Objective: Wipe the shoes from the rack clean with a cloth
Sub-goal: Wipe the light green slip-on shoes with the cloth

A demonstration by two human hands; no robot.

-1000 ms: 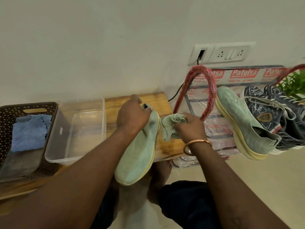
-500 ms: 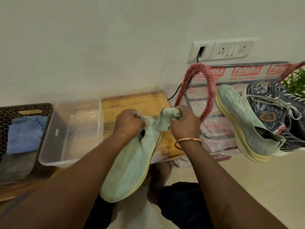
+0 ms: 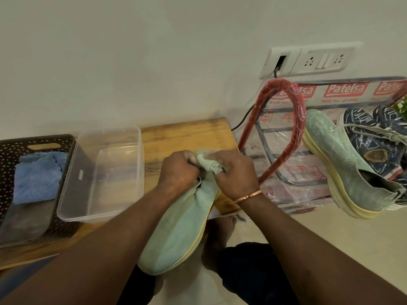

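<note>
Shoe (image 3: 180,230) sits heel far, toe near, mostly hanging off the near edge of the worktop (image 3: 187,133) over the lap. Left hand (image 3: 180,170) grips the collar. Right hand (image 3: 236,172) is curled round the bunched cloth (image 3: 208,165), pressing it on the heel right against the left knuckles.

Risks, as I read it:
- The only hold is at the soft collar. A hard rub could fold the knit or twist the shoe, and the toe would swing or drop to the floor.
- The cloth is wadded tight, so the contact patch is small and dirt likely smears rather than lifts.
- Hands are crowded together, leaving little stroke room.

Delta: a second ago the cloth hung right of the shoe, clear of it, with the hands apart. Now it's on the heel and the hands have met. The toe has swung nearer and left. Its mate hasn't moved on the rack (image 3: 295,119).
</note>
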